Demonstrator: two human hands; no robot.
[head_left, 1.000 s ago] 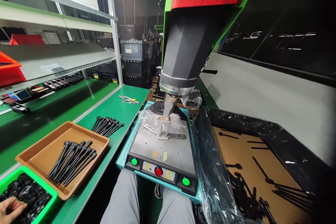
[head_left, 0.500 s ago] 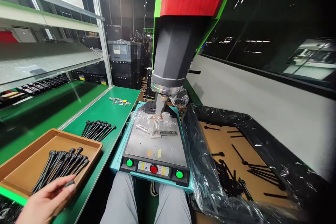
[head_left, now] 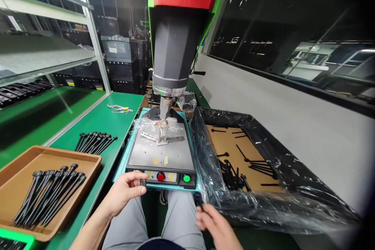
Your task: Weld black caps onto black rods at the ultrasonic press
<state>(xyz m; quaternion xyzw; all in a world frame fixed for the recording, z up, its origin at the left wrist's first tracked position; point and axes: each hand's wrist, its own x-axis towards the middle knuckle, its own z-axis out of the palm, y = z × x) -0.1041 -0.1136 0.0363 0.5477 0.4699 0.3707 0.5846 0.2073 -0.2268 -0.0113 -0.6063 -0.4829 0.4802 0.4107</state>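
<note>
My left hand (head_left: 127,190) is in front of the machine base, over the left knee, its thumb and fingers closed on a small black part (head_left: 143,182). Lower right, my right hand (head_left: 213,222) pinches a dark piece (head_left: 199,199) beside the base's front right corner; its shape is unclear. Between and beyond the hands lies the metal plate (head_left: 161,156) of the press, with a plastic-wrapped fixture (head_left: 162,134) under the horn (head_left: 165,107). A red button (head_left: 161,176) and a green button (head_left: 186,178) show on the front panel.
A brown tray (head_left: 93,158) with black rods (head_left: 52,191) stands left on the green bench (head_left: 117,99). More rods (head_left: 95,141) and pliers (head_left: 120,108) lie behind it. A plastic-lined black bin (head_left: 202,144) holding black parts is at the right.
My left hand has moved right, from the tray's edge to the machine front, with the small black part. My right hand has come into view. The camera view has shifted right.
</note>
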